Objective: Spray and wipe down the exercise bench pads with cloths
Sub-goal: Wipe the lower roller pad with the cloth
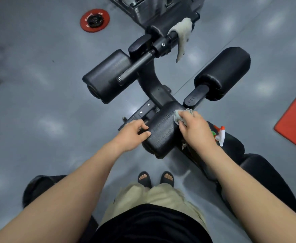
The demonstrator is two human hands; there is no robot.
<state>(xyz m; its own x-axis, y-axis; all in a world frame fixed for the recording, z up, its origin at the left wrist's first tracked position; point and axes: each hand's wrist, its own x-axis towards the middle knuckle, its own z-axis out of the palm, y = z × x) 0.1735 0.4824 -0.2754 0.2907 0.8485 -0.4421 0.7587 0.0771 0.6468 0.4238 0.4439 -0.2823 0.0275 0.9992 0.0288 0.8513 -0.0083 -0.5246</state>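
The person's right hand [194,127] clutches a small crumpled grey cloth [178,115] and presses it on the far right corner of the short black textured vinyl pad [163,132]. The left hand [134,132] curls its fingers over that pad's left edge, steadying it.

The cloth looks light and limp (easy to bunch in one palm). The pad looks firm yet cushioned, fixed to its frame, and probably slick where wet, so it is best braced by the edge. A white plastic spray bottle with an orange nozzle [220,135] lies just right of the right hand. A pale towel [183,35] hangs over a bar well beyond both hands.

White lettering rings a red weight plate [94,20] far beyond the left hand, too small to read. No brand shows elsewhere.
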